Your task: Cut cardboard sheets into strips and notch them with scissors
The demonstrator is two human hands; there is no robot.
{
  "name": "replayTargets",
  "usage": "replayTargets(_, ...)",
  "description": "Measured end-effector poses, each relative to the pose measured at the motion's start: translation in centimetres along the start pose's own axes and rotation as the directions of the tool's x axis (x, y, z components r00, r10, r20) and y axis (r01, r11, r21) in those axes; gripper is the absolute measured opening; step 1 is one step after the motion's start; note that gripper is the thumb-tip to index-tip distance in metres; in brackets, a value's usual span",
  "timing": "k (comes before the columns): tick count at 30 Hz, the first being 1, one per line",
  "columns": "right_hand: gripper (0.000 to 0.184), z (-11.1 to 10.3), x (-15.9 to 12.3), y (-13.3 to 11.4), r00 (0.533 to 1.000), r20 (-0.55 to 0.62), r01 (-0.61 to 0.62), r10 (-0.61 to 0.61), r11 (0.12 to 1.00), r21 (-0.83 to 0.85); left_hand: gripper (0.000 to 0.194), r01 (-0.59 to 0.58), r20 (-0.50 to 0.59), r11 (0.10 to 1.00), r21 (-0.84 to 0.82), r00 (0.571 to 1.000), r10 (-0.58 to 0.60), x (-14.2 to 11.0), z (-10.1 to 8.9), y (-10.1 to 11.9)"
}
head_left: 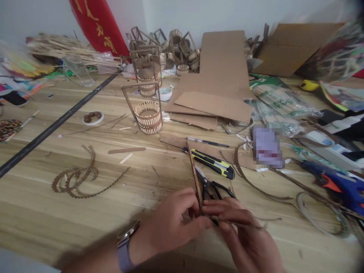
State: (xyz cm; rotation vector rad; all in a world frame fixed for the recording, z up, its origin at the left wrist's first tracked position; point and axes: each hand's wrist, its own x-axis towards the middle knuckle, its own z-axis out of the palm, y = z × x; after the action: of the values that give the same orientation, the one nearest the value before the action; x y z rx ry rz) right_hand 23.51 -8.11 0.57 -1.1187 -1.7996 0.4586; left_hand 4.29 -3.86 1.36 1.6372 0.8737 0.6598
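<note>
Between both hands is a narrow brown cardboard strip (194, 172), its long part standing up and leaning away from me. My left hand (167, 220), with a watch on the wrist, closes its fingers round the strip's lower part. My right hand (248, 233) pinches the strip's lower end, where a thin piece runs out to the right; the exact join is hidden by the fingers. Just beyond the hands lie black-handled scissors (209, 184) and a yellow and black utility knife (213, 163). A small basket with a tall handle (148, 118) stands farther off.
Coiled strips (76, 182) lie at left, near a white dish of brown balls (93, 118). Cardboard sheets (222, 64) and several more small baskets (173, 53) fill the back. A blue glue gun (338, 185) lies at right, and a black bar (62, 115) crosses the left side.
</note>
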Motion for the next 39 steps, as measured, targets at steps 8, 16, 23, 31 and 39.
replayTargets(8, 0.014, -0.28, 0.83, 0.10, 0.987, 0.042, 0.158, -0.154, 0.979, -0.129, 0.023, -0.103, 0.017, 0.994, 0.039, 0.995, 0.103, -0.06, 0.19, -0.02)
replayTargets(16, 0.009, -0.31, 0.35, -0.20, 0.998, -0.032, -0.047, 0.046, 0.998, -0.032, 0.025, -0.161, 0.042, 0.987, 0.014, 0.986, 0.161, 0.06, 0.10, 0.13)
replayTargets(23, 0.015, 0.07, 0.79, -0.62, 0.990, -0.076, -0.110, 0.117, 0.990, 0.086, 0.022, -0.132, 0.072, 0.991, -0.018, 0.988, 0.133, 0.03, -0.04, -0.03)
replayTargets(31, 0.003, 0.25, -0.12, 0.01, 1.000, -0.026, 0.013, -0.012, 0.999, 0.039, 0.024, -0.078, 0.002, 0.997, 0.015, 0.997, 0.078, -0.09, 0.29, 0.01)
replayTargets(39, 0.006, -0.09, 0.08, 0.20, 0.992, 0.035, 0.122, -0.118, 0.976, -0.182, 0.021, -0.145, -0.012, 0.987, 0.063, 0.989, 0.146, -0.27, 0.61, 0.01)
